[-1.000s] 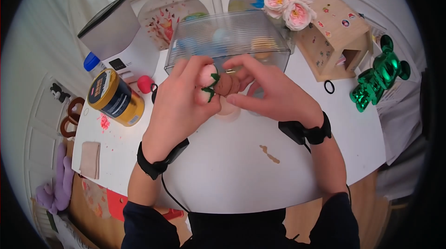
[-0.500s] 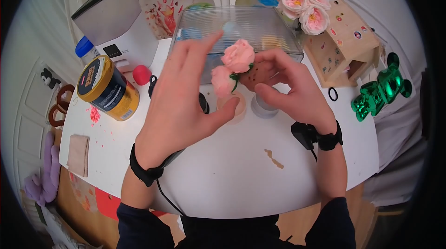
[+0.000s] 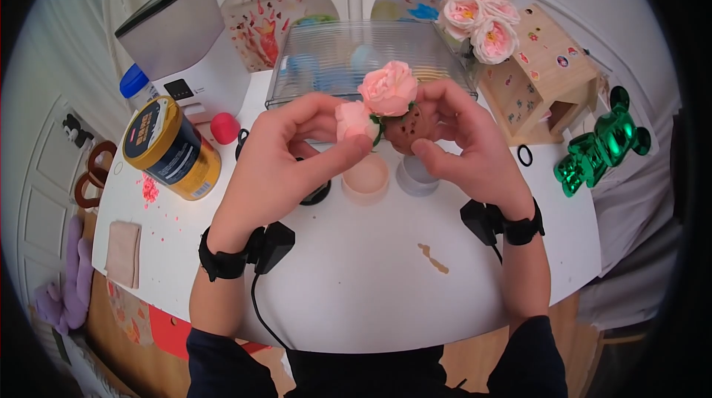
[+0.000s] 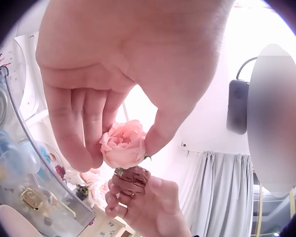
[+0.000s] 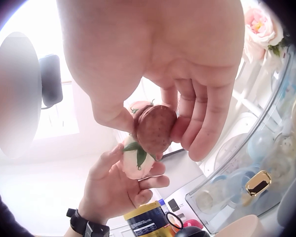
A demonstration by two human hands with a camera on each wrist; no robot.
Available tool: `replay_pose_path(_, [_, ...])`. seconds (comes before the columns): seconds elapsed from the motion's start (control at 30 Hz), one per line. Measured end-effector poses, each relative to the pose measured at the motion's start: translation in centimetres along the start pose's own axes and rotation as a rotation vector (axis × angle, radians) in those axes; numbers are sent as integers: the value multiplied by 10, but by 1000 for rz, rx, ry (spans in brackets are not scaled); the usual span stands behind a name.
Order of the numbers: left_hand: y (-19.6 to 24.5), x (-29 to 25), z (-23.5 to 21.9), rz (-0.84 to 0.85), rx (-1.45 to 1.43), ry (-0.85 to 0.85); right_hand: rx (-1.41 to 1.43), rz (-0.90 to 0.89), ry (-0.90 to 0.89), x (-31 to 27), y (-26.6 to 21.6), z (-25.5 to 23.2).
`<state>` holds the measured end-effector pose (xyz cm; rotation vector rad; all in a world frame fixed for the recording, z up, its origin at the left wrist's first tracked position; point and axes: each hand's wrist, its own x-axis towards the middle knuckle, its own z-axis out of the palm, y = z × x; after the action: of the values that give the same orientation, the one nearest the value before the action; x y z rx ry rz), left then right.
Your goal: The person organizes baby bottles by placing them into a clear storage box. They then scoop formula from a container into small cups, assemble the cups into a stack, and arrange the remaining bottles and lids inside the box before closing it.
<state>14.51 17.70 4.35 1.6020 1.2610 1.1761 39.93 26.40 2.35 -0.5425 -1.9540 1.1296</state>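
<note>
A brown clay-like lump (image 3: 406,131) dotted with small holes carries two pink artificial roses, all raised over the table. My right hand (image 3: 478,149) holds the lump between thumb and fingers. My left hand (image 3: 274,160) pinches the lower rose (image 3: 352,122) at the left, thumb in front and fingers behind. The upper rose (image 3: 389,88) faces up beside my right fingertips. In the left wrist view, a rose (image 4: 123,143) sits between left thumb and fingers, above the layered brown lump (image 4: 132,180). Green leaves (image 5: 139,154) under one rose show in the right wrist view.
Below the hands stand a peach tub (image 3: 365,181) and a grey tub (image 3: 417,179). Behind is a clear lidded box (image 3: 371,49). A yellow canister (image 3: 170,149) stands left; a wooden house (image 3: 545,71) and a shiny green bear figure (image 3: 604,142) stand right.
The roses have turned from showing green undersides to showing pink petals. My left hand came off with fingers spread, then closed on the lower rose. My right hand now holds the brown lump.
</note>
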Motion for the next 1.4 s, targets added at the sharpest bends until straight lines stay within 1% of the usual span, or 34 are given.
replay_pose_path(0.17, [2,0,1,6,-59,32,-4,-1,-2,0,-6,0])
replay_pose_path(0.37, [2,2,1,-17,-9,77,-41,-23,3,0,-9,3])
replay_pose_path(0.47, [3,1,4,11,11,67,-63,-36,-14,-2,-5,7])
replay_pose_path(0.57, [4,0,7,31,30,109,-56,76,-70,-2,-12,3])
replay_pose_path(0.77, [4,-1,8,47,69,132,-95,-1,-13,-3,-13,11])
replay_pose_path(0.87, [0,0,7,35,82,126,-173,-49,5,-3,-12,15])
replay_pose_path(0.97, [-4,1,8,59,41,120,-184,-36,4,-3,-11,18])
replay_pose_path(1.07, [-5,2,10,60,56,120,-156,-60,48,-3,-7,22])
replay_pose_path(1.17, [-9,4,9,40,79,101,-197,-63,60,-2,-11,22])
replay_pose_path(1.27, [-5,4,10,23,-8,104,-197,-59,51,-1,-11,19])
replay_pose_path(1.4, [-2,2,7,72,51,74,-190,-63,79,0,-7,18])
